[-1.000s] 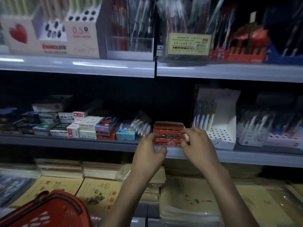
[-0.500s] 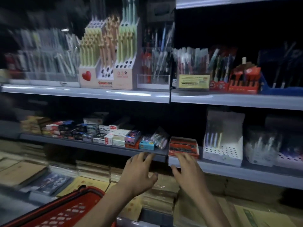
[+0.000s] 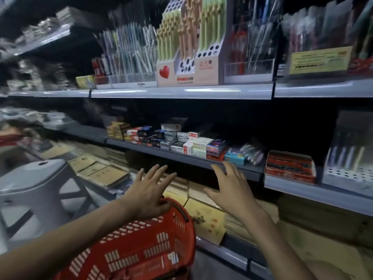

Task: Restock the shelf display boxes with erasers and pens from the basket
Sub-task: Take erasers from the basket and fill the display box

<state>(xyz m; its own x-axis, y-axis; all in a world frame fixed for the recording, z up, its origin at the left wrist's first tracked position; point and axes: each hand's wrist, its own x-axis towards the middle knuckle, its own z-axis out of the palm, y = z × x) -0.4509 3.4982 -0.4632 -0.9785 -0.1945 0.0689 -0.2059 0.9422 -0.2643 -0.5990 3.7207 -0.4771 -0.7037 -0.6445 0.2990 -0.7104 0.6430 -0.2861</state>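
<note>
A red plastic basket (image 3: 141, 249) sits low in front of me, its contents hidden from this angle. My left hand (image 3: 150, 190) hovers just above the basket's far rim with fingers spread, holding nothing. My right hand (image 3: 232, 186) is also spread and empty, in front of the middle shelf's edge (image 3: 181, 156). A red display box (image 3: 289, 165) stands on that shelf to the right of both hands. Small eraser boxes (image 3: 187, 142) are stacked along the shelf to its left. A white pen display box (image 3: 347, 158) stands at the far right.
The upper shelf holds a beige pen stand with a red heart (image 3: 187, 65) and clear pen holders (image 3: 129, 57). Notebooks (image 3: 203, 217) lie stacked on the bottom shelf. A grey plastic stool (image 3: 34, 184) stands at the left beside the basket.
Both hands let go of the red display box and drew back and left, fingers spreading. My view swung left and up, bringing the basket and stool into sight.
</note>
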